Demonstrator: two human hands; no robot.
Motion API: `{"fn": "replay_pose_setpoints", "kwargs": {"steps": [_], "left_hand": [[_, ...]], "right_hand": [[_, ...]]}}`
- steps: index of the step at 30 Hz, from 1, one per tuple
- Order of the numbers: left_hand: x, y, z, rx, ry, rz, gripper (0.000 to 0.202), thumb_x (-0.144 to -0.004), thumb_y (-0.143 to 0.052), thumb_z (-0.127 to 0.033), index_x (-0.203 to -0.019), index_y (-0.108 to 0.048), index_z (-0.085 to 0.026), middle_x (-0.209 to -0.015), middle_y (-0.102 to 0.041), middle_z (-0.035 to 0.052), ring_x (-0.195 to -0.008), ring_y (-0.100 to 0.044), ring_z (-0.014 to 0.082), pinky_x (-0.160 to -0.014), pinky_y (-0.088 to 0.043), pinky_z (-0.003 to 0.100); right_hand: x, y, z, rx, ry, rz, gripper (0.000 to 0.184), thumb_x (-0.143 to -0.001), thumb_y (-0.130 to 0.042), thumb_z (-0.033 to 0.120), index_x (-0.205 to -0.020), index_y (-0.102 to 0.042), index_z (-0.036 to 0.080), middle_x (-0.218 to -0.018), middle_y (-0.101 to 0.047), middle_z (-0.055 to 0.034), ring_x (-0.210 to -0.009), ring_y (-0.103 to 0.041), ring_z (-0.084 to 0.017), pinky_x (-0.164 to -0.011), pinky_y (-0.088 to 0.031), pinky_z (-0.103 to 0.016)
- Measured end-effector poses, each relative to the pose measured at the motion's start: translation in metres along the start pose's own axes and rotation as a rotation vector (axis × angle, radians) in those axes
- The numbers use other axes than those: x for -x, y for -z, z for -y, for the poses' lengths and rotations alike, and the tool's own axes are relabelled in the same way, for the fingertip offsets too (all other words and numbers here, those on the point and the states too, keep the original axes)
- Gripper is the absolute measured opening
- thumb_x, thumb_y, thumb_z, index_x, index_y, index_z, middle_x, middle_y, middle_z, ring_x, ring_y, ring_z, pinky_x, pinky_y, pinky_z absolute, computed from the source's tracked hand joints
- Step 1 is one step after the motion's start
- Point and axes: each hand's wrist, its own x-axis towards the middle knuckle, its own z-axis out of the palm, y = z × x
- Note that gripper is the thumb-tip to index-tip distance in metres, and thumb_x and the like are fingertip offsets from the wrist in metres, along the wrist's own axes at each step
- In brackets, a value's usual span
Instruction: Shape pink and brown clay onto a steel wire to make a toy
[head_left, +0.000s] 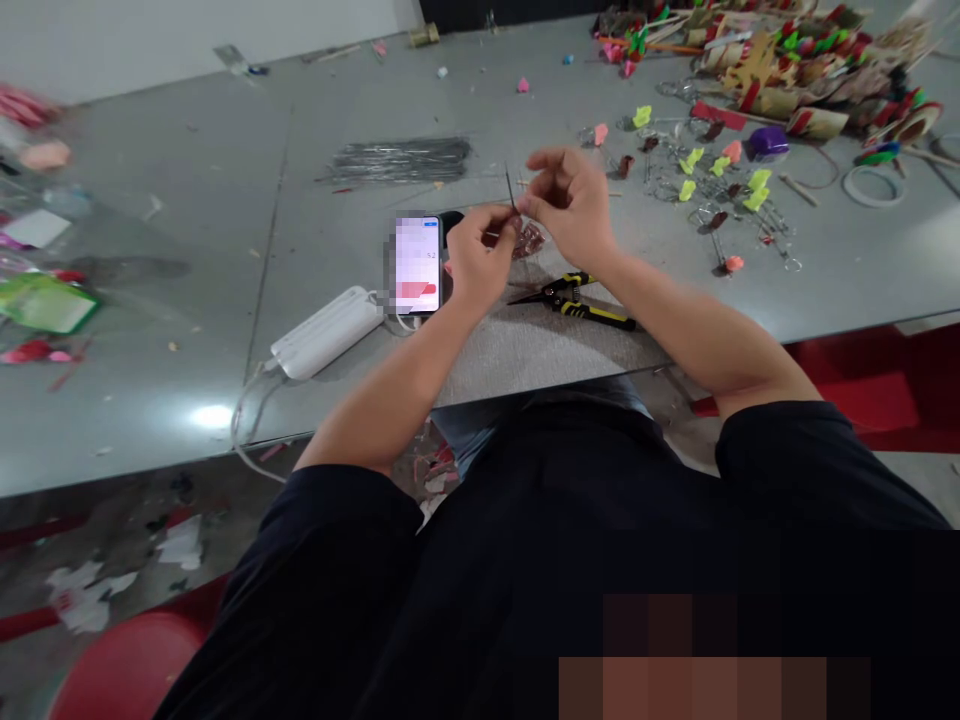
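In the head view my left hand (484,255) pinches a thin dark wire (510,185) between thumb and forefinger, its end pointing up. Close beside it, my right hand (574,205) has thumb and forefinger tips together at the wire, while its other fingers curl loosely above. Below the fingertips lies a small heap of dark reddish pieces (529,240), partly covered by my hands. Pliers with black and yellow handles (574,298) rest on the table just under my right wrist. A bundle of straight metal wires (405,160) lies beyond my left hand.
A lit phone (418,265) stands left of my left hand, with a white power strip (328,332) and cable near it. Bent wires with yellow and pink pieces (694,160) spread rightward. Farther back are a tape roll (872,187), a purple object (769,143) and piled craft parts (817,70).
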Motion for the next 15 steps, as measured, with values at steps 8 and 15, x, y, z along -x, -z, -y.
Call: {"fn": "replay_pose_setpoints", "kwargs": {"steps": [8,15], "left_hand": [[0.0017,-0.0022,-0.0056,0.013,-0.034,0.002,0.021,-0.103,-0.078,-0.046,-0.099,-0.081,-0.026,-0.099,-0.085,0.0067,-0.087,-0.079,0.0213,-0.08,-0.067,0.034],[0.0015,-0.0044,-0.0026,0.002,-0.03,0.008,0.02,-0.102,-0.077,-0.045,-0.102,-0.082,-0.026,-0.101,-0.086,0.0064,-0.091,-0.081,0.0212,-0.082,-0.066,0.033]], "right_hand": [[0.0024,-0.0039,-0.003,0.044,-0.097,0.0,0.059,-0.075,-0.086,0.084,-0.09,-0.07,0.029,-0.083,-0.075,0.0058,-0.075,-0.053,-0.016,-0.078,-0.052,-0.04],[0.001,-0.0059,-0.0046,0.035,-0.164,0.011,0.078,-0.056,-0.076,0.108,-0.079,-0.073,0.033,-0.07,-0.071,0.006,-0.073,-0.057,-0.017,-0.073,-0.052,-0.04]]}}
